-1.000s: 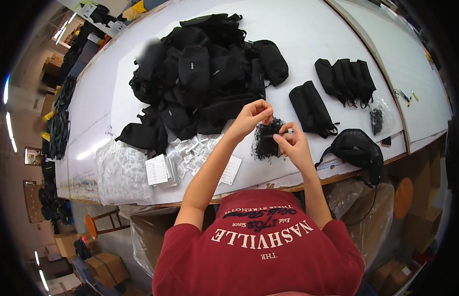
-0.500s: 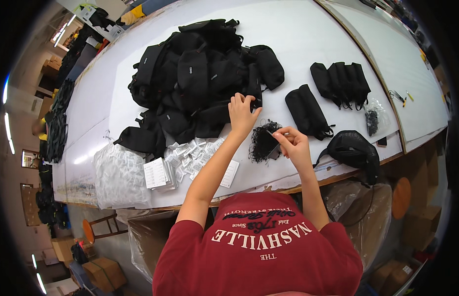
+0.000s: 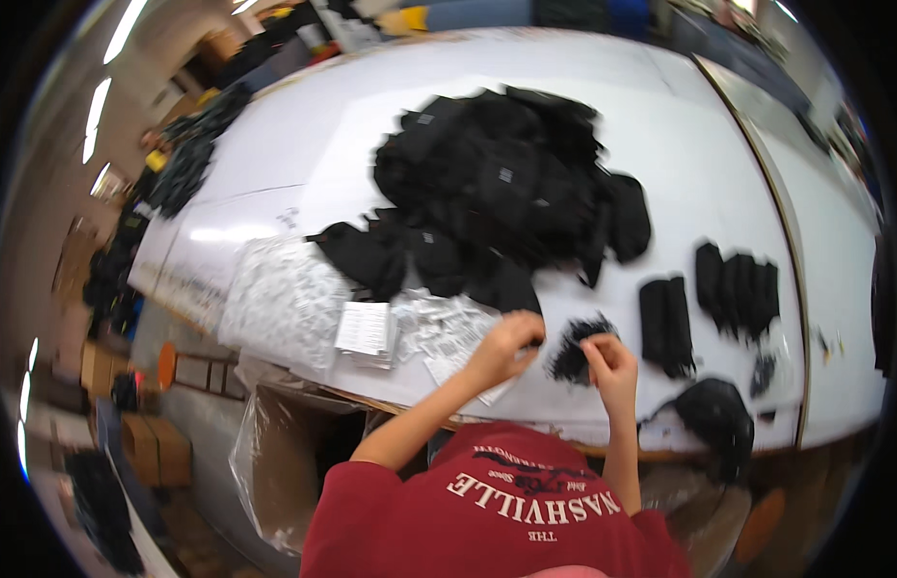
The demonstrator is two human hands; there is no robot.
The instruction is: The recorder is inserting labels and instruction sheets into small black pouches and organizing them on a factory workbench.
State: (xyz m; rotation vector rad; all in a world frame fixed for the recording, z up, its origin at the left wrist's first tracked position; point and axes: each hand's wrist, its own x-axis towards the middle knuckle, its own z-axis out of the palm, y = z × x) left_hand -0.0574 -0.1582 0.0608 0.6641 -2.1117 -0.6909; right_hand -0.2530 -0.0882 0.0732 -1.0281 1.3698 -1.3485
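Head view, motion-blurred, so fine detail is soft. Left hand (image 3: pixel 506 345) sits near the front edge of the white table (image 3: pixel 304 164), fingers curled narrow at the corner of a black pouch (image 3: pixel 511 289) on the near fringe of the big pile of black bags (image 3: pixel 511 178); looks like a pinch, but I cannot tell if it actually has fabric. Right hand (image 3: pixel 610 364) is just beside it, fingers bunched against a small black tangled bundle (image 3: pixel 576 349) lying on the table between the 2 hands; real grip or mere touch, cannot tell. Risks as I judge them: the bundle looks loose and stringy, so a partial pinch could let strands slip or snag on the pouch next to it. Small clear packets (image 3: pixel 447 328) and a stack of white cards (image 3: pixel 365 329) sit right under the left forearm close to the front edge; a wrist sweep could push them off into the open plastic-lined box (image 3: pixel 275 453) below. Pulling the pouch from the pile's fringe could drag neighbours along. Folded black bags (image 3: pixel 665 323) toward the right edge and a rounded black bag (image 3: pixel 716 416) at the front-right corner are apart from the hands, low risk.
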